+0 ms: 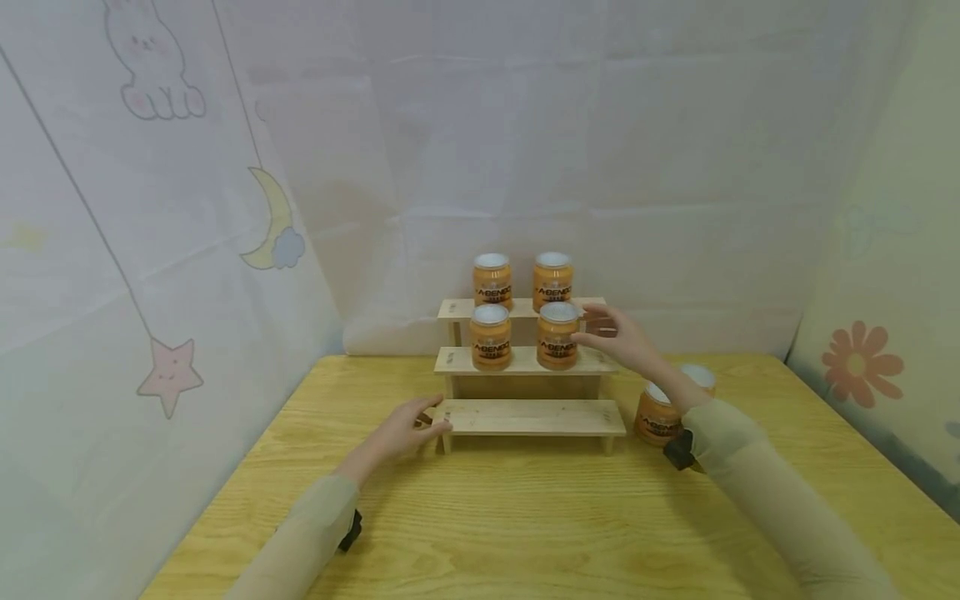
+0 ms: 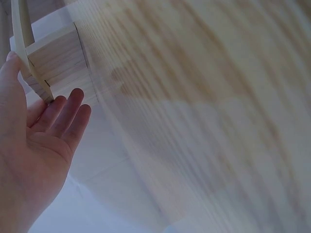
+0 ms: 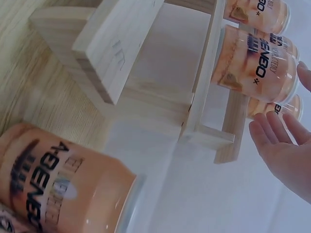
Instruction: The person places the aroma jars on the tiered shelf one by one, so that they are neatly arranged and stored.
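A three-step wooden display rack (image 1: 528,417) stands on the table. Pinched at the left end of its lowest board is my left hand (image 1: 401,432), thumb in front and fingers behind; the left wrist view shows this hand (image 2: 46,145) at the board's edge. On the middle step, at the right, stands an orange jar with a pale lid (image 1: 557,342). My right hand (image 1: 618,337) is beside that jar, thumb and fingers spread and loosely bent around its right side. In the right wrist view, the fingers (image 3: 274,131) appear not to grip the jar (image 3: 257,65).
Another jar (image 1: 491,340) shares the middle step, and two more, a left one (image 1: 492,283) and a right one (image 1: 552,283), stand on the top step. Two jars, a front one (image 1: 656,417) and a rear one (image 1: 699,377), sit on the table (image 1: 465,533) right of the rack, under my right forearm.
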A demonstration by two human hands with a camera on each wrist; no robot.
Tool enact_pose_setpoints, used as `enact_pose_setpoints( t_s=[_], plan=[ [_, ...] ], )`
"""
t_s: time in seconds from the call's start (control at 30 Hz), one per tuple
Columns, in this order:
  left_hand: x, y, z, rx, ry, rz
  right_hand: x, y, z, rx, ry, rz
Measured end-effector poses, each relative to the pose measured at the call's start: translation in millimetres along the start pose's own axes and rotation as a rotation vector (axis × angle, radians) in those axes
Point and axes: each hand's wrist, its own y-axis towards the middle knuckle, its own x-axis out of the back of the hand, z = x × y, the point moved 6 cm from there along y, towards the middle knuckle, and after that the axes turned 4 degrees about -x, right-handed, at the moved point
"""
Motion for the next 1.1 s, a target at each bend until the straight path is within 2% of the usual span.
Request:
enact_pose_setpoints(
  t_s=[0.17, 0.5, 0.87, 1.1],
  plan=[
    [-0.5, -0.2, 0.6, -0.004, 0.007, 0.004, 10, -8.7, -11, 0.009, -0.006, 0.001],
    [-0.1, 0.1, 0.4, 0.013, 0.001, 0.006, 32, -39.4, -20, 0.033, -0.004, 0.032],
    [1.6, 0.9, 1.1, 0.012, 0.005, 0.012, 55, -71.6, -42, 0.007, -0.119, 0.005],
    [2.3, 2.3, 1.5, 0.017, -0.002, 0.018, 64, -90.6, -49, 0.028, -0.185, -0.013]
  ],
)
